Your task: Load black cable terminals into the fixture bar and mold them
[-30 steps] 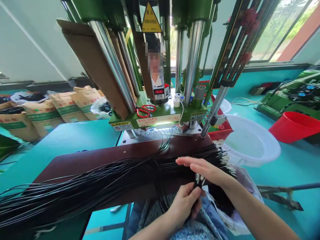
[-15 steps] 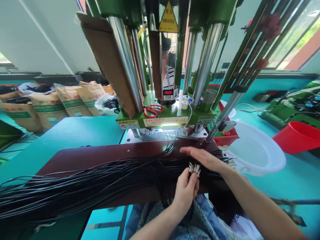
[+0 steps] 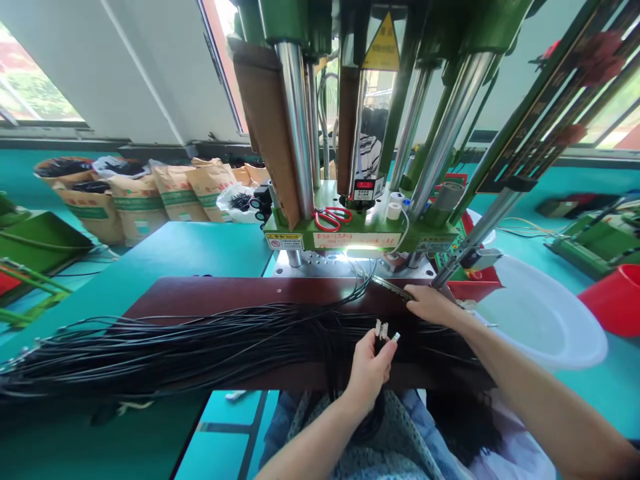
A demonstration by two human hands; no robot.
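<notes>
My left hand [image 3: 370, 365] is closed around a few black cables with silvery metal connectors [image 3: 383, 329] sticking up past the fingertips. Below it, cable lengths hang down toward my lap. My right hand [image 3: 431, 305] grips the near end of a narrow metal bar [image 3: 393, 288] that slants toward the base plate [image 3: 320, 267] of the green press machine [image 3: 420, 239]. Thin cables [image 3: 364, 288] run from under the press head to the table beside the bar's far end. A thick bundle of black cables [image 3: 190, 357] lies across the dark red tabletop [image 3: 190, 293].
Red-handled scissors [image 3: 333, 219] rest on the press's green ledge. To the right are a red tray [image 3: 480, 288], a large white basin [image 3: 545, 320] and a red bucket [image 3: 613, 300]. Brown paper sacks [image 3: 133, 207] line the back left. A person [image 3: 369, 153] shows behind the press.
My right hand went from hovering flat above the cables to gripping the metal bar at the press base. My left hand stays on the connectors, which are now more spread. The view shifted left.
</notes>
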